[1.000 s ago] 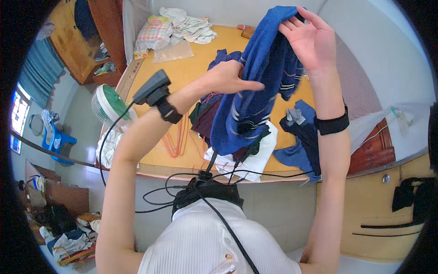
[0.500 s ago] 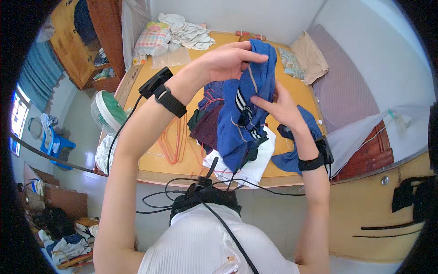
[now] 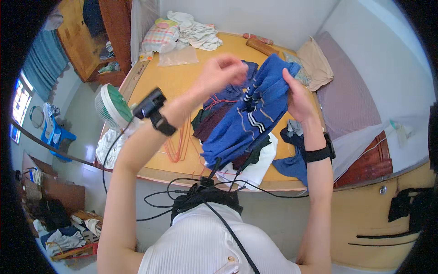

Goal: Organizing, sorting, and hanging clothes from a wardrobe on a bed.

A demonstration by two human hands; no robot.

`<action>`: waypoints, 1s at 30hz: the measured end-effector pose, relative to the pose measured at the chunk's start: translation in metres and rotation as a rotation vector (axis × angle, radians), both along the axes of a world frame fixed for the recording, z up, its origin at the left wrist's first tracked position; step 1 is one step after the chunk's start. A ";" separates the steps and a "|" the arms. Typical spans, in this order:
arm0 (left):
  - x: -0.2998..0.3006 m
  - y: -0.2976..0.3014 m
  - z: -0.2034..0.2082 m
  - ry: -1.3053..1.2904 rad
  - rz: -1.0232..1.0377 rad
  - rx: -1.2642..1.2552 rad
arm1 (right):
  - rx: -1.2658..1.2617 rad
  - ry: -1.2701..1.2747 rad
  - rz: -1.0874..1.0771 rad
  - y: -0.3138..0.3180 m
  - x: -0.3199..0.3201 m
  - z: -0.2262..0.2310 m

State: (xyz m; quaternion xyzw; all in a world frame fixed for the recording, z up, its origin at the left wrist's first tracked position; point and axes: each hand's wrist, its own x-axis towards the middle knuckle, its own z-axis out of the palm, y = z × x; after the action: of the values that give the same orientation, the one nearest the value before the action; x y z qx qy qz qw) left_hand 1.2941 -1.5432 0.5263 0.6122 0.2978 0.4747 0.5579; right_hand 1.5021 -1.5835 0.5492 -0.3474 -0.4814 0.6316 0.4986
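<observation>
A blue garment with black-and-white stripes (image 3: 255, 107) hangs from my right hand (image 3: 302, 102), which grips its upper edge with the thumb on top. Its lower part slants down to the left over a pile. My left hand (image 3: 226, 72) is raised just left of the garment, fingers bent and smeared by motion; whether it holds anything is unclear. Below lie a dark maroon cloth (image 3: 212, 123), a white cloth (image 3: 262, 166) and a darker blue cloth (image 3: 237, 89) with a red hanger (image 3: 219, 101) on it. Orange-red hangers (image 3: 175, 146) lie left of the pile.
Another blue garment (image 3: 292, 160) lies at the right of the yellow bed surface (image 3: 182, 84). A checked pillow (image 3: 160, 36), white cloths (image 3: 196, 32) and a beige pillow (image 3: 315, 64) sit at the back. A green-and-white fan (image 3: 114, 105) stands at the left edge.
My left hand has come off the garment's top and moved down and left. The garment has swung to a slant, its upper end going right with my right hand.
</observation>
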 end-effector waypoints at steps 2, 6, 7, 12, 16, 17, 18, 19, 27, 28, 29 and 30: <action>0.017 -0.022 -0.015 -0.067 -0.131 -0.189 | 0.010 0.005 0.022 0.003 -0.005 -0.003; 0.048 -0.012 -0.072 0.095 -0.419 -0.607 | -0.013 -0.117 0.078 -0.005 -0.020 0.005; 0.054 -0.011 -0.087 0.079 -0.468 -0.621 | 0.027 -0.190 0.050 -0.005 -0.030 0.006; 0.066 0.015 -0.065 0.017 -0.687 -0.838 | 0.372 -0.566 0.001 -0.009 -0.022 0.015; 0.051 0.021 -0.014 0.048 -0.610 -0.659 | 0.315 -0.559 -0.243 -0.015 0.042 0.020; 0.048 0.032 -0.010 0.165 -0.434 -0.520 | 0.297 -0.551 -0.284 -0.019 0.056 0.018; 0.045 0.029 0.010 0.089 -0.486 -0.514 | 0.275 -0.548 -0.343 -0.026 0.075 0.017; 0.039 0.033 0.024 -0.054 -0.640 -0.434 | 0.271 -0.547 -0.342 -0.030 0.086 0.014; 0.039 0.044 0.108 -0.289 -0.494 -0.162 | 0.282 -0.406 -0.423 -0.060 0.142 -0.001; 0.035 0.039 0.117 -0.284 -0.484 -0.162 | 0.281 -0.398 -0.414 -0.061 0.141 0.000; 0.031 0.035 0.126 -0.277 -0.488 -0.045 | 0.287 0.032 -0.357 -0.061 0.139 0.000; 0.029 0.031 0.133 -0.271 -0.499 0.070 | 0.280 0.456 -0.297 -0.061 0.141 -0.001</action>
State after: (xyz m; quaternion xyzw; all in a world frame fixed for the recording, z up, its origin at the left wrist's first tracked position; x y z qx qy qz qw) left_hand 1.3230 -1.5119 0.6593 0.6162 0.0440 0.4101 0.6709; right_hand 1.6434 -1.6449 0.5483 -0.1911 -0.3832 0.5413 0.7237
